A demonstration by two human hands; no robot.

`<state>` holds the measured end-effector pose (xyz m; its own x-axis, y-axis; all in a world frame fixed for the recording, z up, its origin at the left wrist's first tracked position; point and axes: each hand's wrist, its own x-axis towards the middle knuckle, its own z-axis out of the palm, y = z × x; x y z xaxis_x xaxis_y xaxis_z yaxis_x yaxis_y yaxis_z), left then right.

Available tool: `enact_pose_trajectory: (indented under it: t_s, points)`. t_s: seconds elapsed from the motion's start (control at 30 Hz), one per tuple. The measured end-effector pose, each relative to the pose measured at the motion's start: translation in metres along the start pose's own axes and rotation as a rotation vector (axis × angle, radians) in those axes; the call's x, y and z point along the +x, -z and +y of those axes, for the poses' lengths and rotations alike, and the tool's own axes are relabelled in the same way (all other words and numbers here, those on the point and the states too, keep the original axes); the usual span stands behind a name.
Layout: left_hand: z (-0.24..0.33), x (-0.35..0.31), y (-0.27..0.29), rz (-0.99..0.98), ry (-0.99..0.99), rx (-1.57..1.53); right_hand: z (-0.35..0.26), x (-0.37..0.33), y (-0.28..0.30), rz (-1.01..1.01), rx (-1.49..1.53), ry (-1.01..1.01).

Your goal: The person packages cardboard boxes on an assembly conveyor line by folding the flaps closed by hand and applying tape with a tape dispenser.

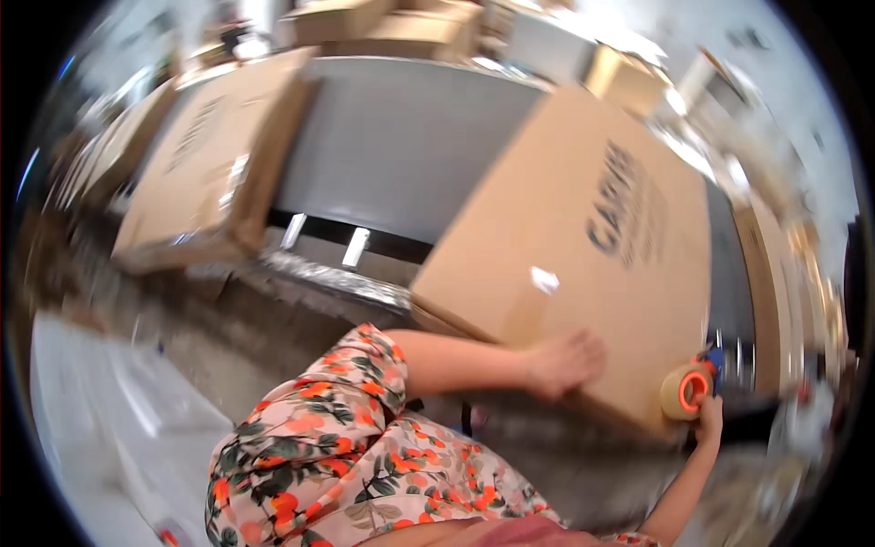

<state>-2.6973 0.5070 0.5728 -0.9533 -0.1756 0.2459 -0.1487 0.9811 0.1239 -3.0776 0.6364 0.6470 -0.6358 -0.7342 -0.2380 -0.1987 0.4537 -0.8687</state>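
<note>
A large flat cardboard box (583, 237) with dark print lies tilted in front of me, a strip of tape running up from its near edge. My left hand (567, 363) rests on the box close to that edge, fingers somewhat blurred, with nothing visible in it. At the box's near right corner, my right hand (709, 419) is closed around a tape dispenser (714, 358) with blue and orange parts. Its wide roll of clear tape (674, 392) has an orange core and sits against the box corner.
Under the box runs a conveyor with a grey surface (401, 137) and metal rollers (356, 248). Another taped carton (205, 159) lies on it to the left, and a further one (761, 283) to the right. More cartons (392, 32) stand behind. White plastic sheeting (118, 428) lies at the lower left.
</note>
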Motion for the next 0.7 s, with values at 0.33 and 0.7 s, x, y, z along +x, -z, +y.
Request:
enact_pose_trajectory:
  t_s: [0.33, 0.7]
  points:
    - [0.042, 0.064, 0.018, -0.101, 0.133, 0.218, 0.058, -0.261, -0.050, 0.065, 1.008, -0.265]
    - [0.050, 0.040, 0.008, 0.041, 0.153, 0.091, -0.093, -0.144, -0.080, -0.088, -1.127, 0.150]
